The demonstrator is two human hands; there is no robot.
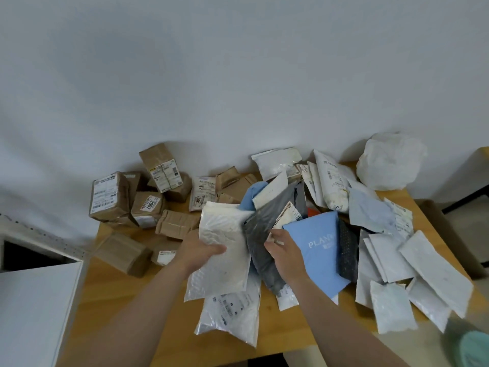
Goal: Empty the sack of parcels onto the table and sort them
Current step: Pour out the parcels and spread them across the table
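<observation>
Pale wall (pixel 238 75) is filling the upper half of view, unmarked. Below it a wooden table (pixel 158 321) is running up to the wall and carrying the whole spill of parcels. White cabinet (pixel 34 308) is standing against the table's left edge; a cardboard carton (pixel 447 234) is sitting off its right edge.

Left hand (pixel 197 251) is gripping a white bubble mailer (pixel 225 234) by its left edge, thumb lying across the face, fingers hidden beneath. Mailer is riding above the pile, long axis running from the person toward the wall, far end leaning slightly right. Under it, nearer the person, a clear labelled bag (pixel 230 313) is lying flat.

Right hand (pixel 287 251) is working just right of that grip, fingers curling onto the edge of a dark grey mailer (pixel 264 229); the grasp looks narrow, a pinch. Grey mailer's long axis is pointing away and rightward. Palm is hovering over or resting on a blue mailer (pixel 320 263); cannot tell which. Its printed lettering is climbing to the right.

Left of and beyond the left hand, brown boxes (pixel 111 197) are clustering. Right of the right hand, white mailers (pixel 423 266) are overlapping in a loose fan. Far beyond these, at the back right corner, the crumpled white sack (pixel 389 162) is sitting against the wall, well apart from both hands.
</observation>
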